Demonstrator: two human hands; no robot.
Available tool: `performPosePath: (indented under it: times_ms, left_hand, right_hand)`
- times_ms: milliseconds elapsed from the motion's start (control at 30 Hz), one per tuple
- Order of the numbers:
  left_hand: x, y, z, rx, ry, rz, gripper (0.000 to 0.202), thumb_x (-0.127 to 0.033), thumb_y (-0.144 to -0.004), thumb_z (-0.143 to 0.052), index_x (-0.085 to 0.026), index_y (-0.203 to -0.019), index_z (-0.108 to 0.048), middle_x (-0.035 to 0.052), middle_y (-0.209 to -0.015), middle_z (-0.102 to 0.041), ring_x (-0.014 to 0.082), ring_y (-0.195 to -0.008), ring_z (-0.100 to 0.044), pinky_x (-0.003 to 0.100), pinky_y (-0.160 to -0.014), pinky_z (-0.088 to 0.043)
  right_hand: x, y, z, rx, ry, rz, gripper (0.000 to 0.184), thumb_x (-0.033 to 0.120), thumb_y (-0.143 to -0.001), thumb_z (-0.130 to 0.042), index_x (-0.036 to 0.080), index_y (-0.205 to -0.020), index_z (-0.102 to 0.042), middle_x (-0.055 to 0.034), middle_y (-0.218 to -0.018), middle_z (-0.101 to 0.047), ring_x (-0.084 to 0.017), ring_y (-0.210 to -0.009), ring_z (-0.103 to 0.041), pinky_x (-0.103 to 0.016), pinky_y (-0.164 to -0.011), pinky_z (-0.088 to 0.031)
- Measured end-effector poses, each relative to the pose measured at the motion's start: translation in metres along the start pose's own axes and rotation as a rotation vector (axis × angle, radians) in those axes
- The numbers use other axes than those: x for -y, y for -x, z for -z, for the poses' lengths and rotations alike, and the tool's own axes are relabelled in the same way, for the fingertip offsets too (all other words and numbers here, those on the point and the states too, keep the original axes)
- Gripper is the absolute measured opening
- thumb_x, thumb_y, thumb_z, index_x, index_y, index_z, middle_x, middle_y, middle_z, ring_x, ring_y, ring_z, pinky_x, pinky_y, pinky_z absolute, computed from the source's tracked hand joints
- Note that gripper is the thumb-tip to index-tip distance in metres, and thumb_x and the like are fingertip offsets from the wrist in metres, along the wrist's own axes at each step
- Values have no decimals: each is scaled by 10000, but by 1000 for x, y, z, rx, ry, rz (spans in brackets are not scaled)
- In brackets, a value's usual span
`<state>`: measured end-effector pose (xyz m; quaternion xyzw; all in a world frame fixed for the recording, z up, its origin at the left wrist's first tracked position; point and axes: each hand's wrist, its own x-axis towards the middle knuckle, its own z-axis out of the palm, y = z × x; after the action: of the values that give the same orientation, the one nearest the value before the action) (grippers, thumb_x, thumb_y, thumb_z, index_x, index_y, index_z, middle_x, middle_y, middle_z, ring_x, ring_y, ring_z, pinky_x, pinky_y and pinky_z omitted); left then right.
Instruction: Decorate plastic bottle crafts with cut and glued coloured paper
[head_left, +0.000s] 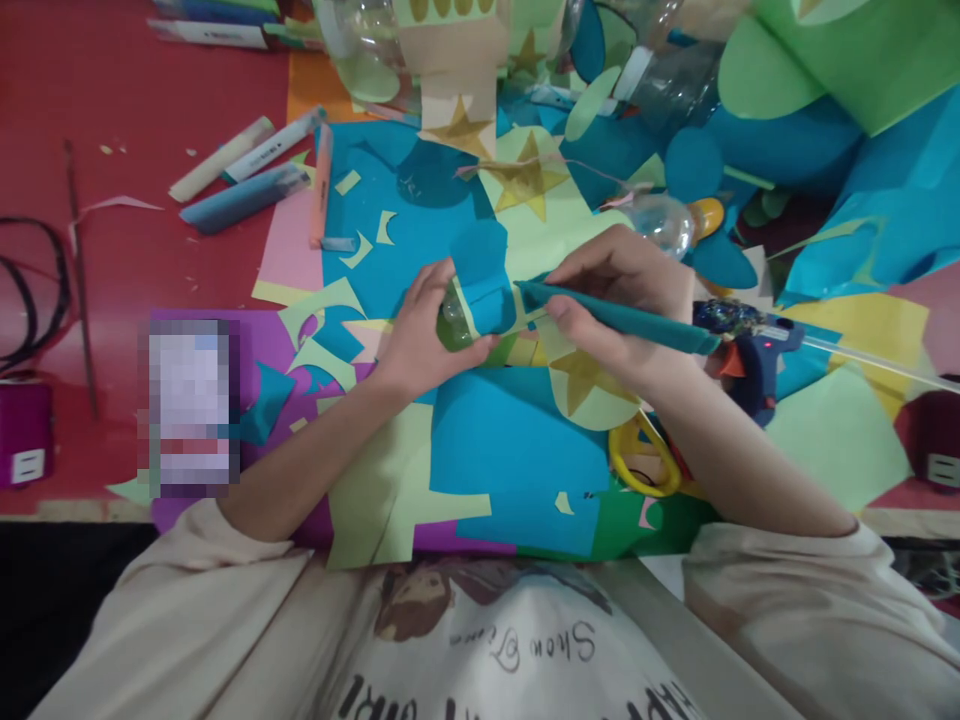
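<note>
My left hand (421, 335) is closed around a small green bottle (453, 322) that is partly wrapped in blue paper (484, 280). My right hand (611, 300) pinches a rolled teal paper tube (622, 318), whose pointed end touches the wrapped bottle. Both hands hover over a pile of coloured paper sheets and cut scraps in the middle of the table.
A blue glue gun (750, 355) with a clear glue stick lies right of my right hand. Yellow-handled scissors (645, 460) rest under my right forearm. Rolled paper tubes (240, 170) lie at upper left on the red table (112, 100). Clear plastic bottles (660, 222) and green and blue paper shapes crowd the far side.
</note>
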<state>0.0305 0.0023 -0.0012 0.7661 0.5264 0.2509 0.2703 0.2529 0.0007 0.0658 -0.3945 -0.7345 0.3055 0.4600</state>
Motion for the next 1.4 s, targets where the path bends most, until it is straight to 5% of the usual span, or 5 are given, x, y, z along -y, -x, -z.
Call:
performPosePath:
  times_ms: [367, 867, 1400]
  left_hand:
    - [-3, 0, 1, 36, 16, 2, 668, -647, -785, -610, -246, -1286, -428, 109, -1389, -513, 323, -1365, -449, 470, -1047, -481]
    - [0, -1, -2, -4, -46, -14, 711, -721, -776, -557, -296, -1327, -406, 73, -1323, -552, 325, -1334, -476, 451, -1005, -481]
    - [0, -2, -4, -22, 23, -6, 731, -796, -732, -545, -264, -1226, -461, 93, -1271, -566, 348, -1308, -468, 505, -1025, -486]
  right_hand:
    - [2, 8, -7, 5, 121, -68, 124, 328, -868, -651, 263, -773, -605, 0, -685, -630, -154, -558, -580, -314, -439, -464]
    - [-1, 10, -10, 89, 118, 69, 68, 269, -865, -608, 272, -798, -592, -18, -742, -680, -187, -696, -667, -345, -591, -573]
    - [-2, 11, -16, 198, 113, 154, 118, 196, -833, -606, 284, -782, -547, -20, -687, -650, -202, -653, -647, -364, -548, -555]
